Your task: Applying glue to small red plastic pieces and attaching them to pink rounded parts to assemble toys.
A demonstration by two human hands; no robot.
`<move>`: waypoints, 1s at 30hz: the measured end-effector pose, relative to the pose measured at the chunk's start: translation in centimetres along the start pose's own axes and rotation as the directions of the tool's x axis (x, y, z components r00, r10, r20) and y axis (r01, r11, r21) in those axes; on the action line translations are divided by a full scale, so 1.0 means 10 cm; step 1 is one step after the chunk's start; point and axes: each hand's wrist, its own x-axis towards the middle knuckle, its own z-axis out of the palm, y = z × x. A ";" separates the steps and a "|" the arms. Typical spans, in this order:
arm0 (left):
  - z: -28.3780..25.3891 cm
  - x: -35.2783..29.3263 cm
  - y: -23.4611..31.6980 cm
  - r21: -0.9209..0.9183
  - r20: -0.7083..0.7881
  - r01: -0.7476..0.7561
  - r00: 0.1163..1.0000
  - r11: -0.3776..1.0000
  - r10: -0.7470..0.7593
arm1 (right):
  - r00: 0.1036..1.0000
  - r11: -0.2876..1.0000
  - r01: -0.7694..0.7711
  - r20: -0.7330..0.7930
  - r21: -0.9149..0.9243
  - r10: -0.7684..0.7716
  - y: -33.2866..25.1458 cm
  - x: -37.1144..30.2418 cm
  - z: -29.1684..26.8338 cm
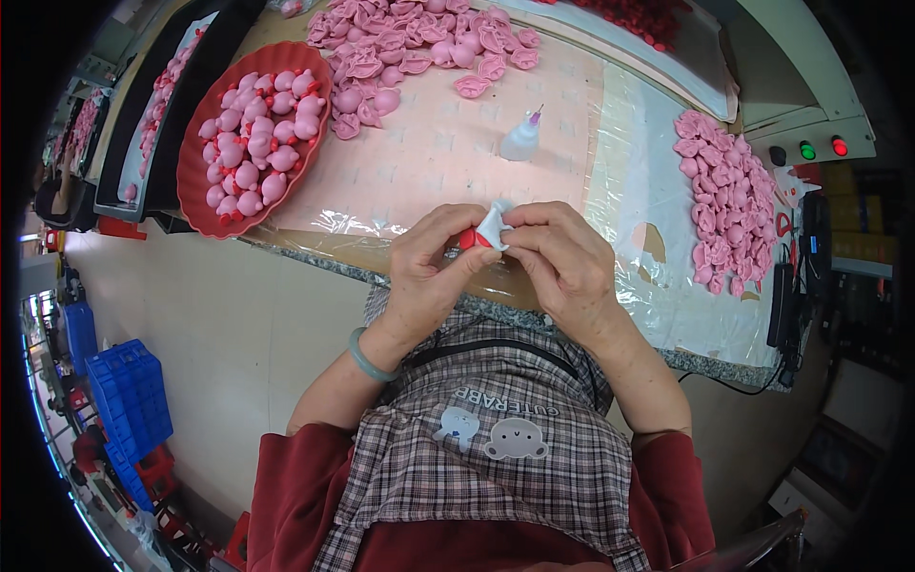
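Observation:
Close above the table's front edge, both my hands hold one small red-and-white piece (pixel 488 229). My left hand (pixel 429 255) pinches its red, rounded side between thumb and fingers. On the other side my right hand (pixel 566 255) has its fingertips closed on the white part, which looks like a thin pointed flap. Fingers cover much of the piece, so its exact kind cannot be made out. Beyond my hands a small translucent squeeze bottle (pixel 520 141) with a thin purple needle tip stands upright.
Round pink pieces with red ends fill a red scalloped bowl (pixel 193 191) at the left. Pink, ruffled flower-like pieces (pixel 410 43) are heaped at the back, with another pink pile (pixel 722 205) at the right. A machine with green and red lights (pixel 810 138) stands far right; blue crates (pixel 131 398) are on the floor.

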 end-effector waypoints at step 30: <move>0.02 0.02 0.02 -0.179 -0.005 -0.006 1.000 0.984 0.005 | 0.811 0.516 -0.462 0.110 0.721 0.574 0.07 -0.01 0.02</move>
